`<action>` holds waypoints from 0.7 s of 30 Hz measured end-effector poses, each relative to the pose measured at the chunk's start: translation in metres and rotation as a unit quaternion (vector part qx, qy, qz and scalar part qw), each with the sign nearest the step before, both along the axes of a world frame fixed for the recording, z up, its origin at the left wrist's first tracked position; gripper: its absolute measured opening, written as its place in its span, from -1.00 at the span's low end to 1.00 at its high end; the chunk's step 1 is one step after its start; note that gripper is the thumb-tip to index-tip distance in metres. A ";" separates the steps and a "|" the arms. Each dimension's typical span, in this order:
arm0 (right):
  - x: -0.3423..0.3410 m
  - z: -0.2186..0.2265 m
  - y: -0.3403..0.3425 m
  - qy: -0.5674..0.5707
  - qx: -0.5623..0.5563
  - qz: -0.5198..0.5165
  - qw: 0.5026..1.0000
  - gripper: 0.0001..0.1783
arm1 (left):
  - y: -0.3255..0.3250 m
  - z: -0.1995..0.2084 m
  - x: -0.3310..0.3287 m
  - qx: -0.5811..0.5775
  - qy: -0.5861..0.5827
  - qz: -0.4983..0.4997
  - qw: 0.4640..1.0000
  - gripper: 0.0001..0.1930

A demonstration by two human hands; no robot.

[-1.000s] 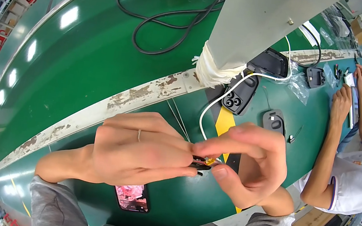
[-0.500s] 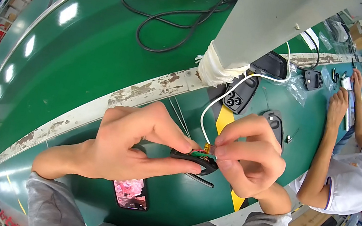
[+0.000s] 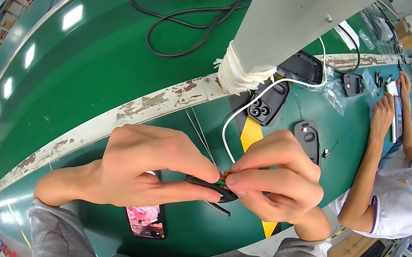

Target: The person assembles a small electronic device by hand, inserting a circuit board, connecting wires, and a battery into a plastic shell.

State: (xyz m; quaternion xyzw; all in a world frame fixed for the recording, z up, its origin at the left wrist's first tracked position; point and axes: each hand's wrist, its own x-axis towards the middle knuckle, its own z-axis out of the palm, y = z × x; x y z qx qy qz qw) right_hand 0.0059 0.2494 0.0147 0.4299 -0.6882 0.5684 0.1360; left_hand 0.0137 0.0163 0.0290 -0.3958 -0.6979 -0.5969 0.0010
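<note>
Right hand (image 3: pixel 284 184) closer, casing (image 3: pixel 226 194) crosswise, dipping right

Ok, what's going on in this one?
A person at a green table holds a small open black casing between the left hand's thumb and fingers. The right hand's fingertips are at the parts inside; exactly what they pinch is hidden. A lit phone lies near the left wrist, and a co-worker in a white shirt is busy at the right.
</note>
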 end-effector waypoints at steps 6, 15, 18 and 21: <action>0.000 0.000 0.001 0.025 0.005 -0.007 1.000 -0.78 | 0.000 -0.003 0.002 0.017 -0.007 0.011 1.000 -0.60; 0.010 0.000 -0.005 0.037 -0.003 -0.050 0.998 -0.80 | 0.002 -0.002 0.003 0.029 0.012 0.046 0.998 -0.68; 0.012 0.000 -0.004 0.029 -0.010 -0.059 0.998 -0.80 | 0.003 -0.002 0.003 0.035 0.025 0.051 0.998 -0.67; 0.010 0.001 -0.003 0.025 0.005 -0.049 0.998 -0.81 | 0.002 -0.002 0.002 0.036 0.021 0.043 0.998 -0.66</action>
